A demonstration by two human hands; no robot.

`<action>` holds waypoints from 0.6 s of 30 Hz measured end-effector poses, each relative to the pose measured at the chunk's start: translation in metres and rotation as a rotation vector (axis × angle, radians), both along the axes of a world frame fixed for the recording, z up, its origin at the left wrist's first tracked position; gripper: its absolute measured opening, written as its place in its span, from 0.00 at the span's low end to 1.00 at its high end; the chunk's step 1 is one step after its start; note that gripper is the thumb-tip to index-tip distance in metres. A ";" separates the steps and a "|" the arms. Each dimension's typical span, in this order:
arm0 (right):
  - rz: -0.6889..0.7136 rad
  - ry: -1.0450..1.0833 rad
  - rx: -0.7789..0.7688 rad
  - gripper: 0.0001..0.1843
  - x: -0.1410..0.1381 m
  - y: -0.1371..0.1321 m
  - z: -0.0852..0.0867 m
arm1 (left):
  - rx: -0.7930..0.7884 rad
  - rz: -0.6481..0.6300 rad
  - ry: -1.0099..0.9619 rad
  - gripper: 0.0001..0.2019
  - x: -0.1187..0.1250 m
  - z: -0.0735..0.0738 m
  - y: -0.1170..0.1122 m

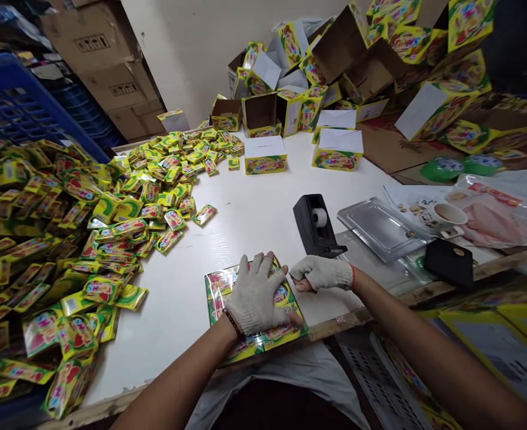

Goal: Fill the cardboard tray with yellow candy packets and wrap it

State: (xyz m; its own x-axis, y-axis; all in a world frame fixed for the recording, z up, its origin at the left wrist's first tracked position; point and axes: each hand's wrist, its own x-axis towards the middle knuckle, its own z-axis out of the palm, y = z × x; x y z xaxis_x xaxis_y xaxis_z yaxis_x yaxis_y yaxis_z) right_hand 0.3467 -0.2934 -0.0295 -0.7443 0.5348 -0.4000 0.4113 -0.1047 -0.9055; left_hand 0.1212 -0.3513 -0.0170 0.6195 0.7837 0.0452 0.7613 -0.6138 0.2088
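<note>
My left hand (261, 295), in a white knitted glove with bare fingertips, lies spread on a flat pack of small colourful boxes (218, 292) near the table's front edge. The pack is yellow, green and red with a glossy surface. Just right of it, my gloved right hand (319, 275) is closed, fingers curled toward the pack's right edge. What it pinches, if anything, is hidden. Behind my right hand stands a black tape dispenser (312, 227) with a roll of clear tape (320, 217).
A large heap of small yellow-green boxes (111, 233) covers the left side. Bigger display boxes (265, 156) stand at the back, more piled at right. Right of the dispenser are a clear plastic tray (379, 230), a mug (444, 218) and a black wallet-like item (449, 263).
</note>
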 end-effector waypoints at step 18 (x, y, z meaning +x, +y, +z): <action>-0.372 -0.180 -0.129 0.16 -0.021 -0.058 -0.059 | -0.070 -0.372 0.071 0.30 -0.015 0.018 -0.026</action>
State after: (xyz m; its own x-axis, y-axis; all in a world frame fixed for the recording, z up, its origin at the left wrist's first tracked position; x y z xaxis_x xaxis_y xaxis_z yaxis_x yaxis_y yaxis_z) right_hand 0.3257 -0.3519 -0.0887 -0.4223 0.6910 -0.5867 0.4740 -0.3834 -0.7927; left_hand 0.1064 -0.3774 0.0007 0.8616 0.5048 -0.0536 0.5037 -0.8369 0.2143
